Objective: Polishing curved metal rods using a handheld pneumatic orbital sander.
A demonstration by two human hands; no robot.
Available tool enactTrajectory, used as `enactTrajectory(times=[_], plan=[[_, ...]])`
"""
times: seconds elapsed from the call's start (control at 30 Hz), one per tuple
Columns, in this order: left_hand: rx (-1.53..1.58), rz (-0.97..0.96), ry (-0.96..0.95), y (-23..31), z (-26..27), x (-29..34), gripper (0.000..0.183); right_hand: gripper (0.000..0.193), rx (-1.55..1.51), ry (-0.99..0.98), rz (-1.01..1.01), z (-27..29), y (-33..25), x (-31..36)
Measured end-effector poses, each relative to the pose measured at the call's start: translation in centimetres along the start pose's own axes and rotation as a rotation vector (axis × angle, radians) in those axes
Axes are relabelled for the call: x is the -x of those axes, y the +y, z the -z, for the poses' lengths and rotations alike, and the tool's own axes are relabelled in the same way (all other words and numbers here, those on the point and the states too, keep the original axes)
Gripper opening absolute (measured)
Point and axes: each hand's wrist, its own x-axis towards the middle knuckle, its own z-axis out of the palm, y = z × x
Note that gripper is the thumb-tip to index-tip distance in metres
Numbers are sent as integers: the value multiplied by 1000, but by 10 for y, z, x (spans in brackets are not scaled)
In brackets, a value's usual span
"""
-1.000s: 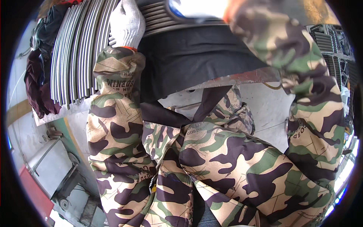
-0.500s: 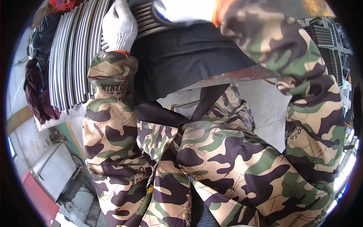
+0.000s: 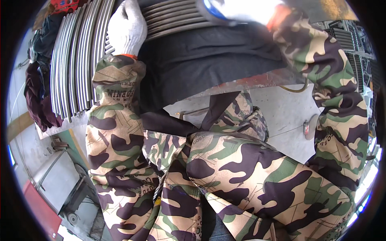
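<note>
My left hand [image 3: 127, 30], in a white knit glove with an orange cuff, is closed over the left ends of a row of thin metal rods [image 3: 173, 18]. Those rods lie side by side, crosswise on black cloth [image 3: 209, 56]. Further right, my right hand [image 3: 251, 12], also gloved in white, is over the rods and smeared by motion. A blue-edged thing [image 3: 214, 10] shows at its left side, pressed near or against the rods. Its kind is too blurred to tell, and the fingers are cut off by the upper edge.
At left, a stack of long metal rods [image 3: 76, 64] lies lengthwise beside dark crumpled cloths [image 3: 38, 92]. The work surface has a reddish, worn front edge [image 3: 257, 80]. More rods [image 3: 345, 38] are racked at far right. Below left stands a grey wheeled machine [image 3: 72, 197].
My right hand has moved right along the rods with the blue-edged thing, uncovering more of their length. My left hand has stayed in place on the rods.
</note>
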Motion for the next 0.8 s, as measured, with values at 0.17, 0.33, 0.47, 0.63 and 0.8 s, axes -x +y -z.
enactTrajectory(times=[0.17, 0.33, 0.47, 0.63, 0.8], plan=[[18, -34, 9, -20, 2, -2, 49, 22, -29, 36, 77, 4, 4, 6], [78, -30, -32, -21, -2, -5, 45, 20, 6, 85, 29, -4, 9, 1], [-93, 2, -32, 2, 3, 3, 47, 23, -31, -8, 53, 4, 4, 5], [-199, -180, 18, 9, -5, 2, 37, 24, -24, 58, 22, -8, 15, -6], [-382, -442, 34, -7, -6, 4, 29, 23, -78, -57, 14, 10, -8, -2]])
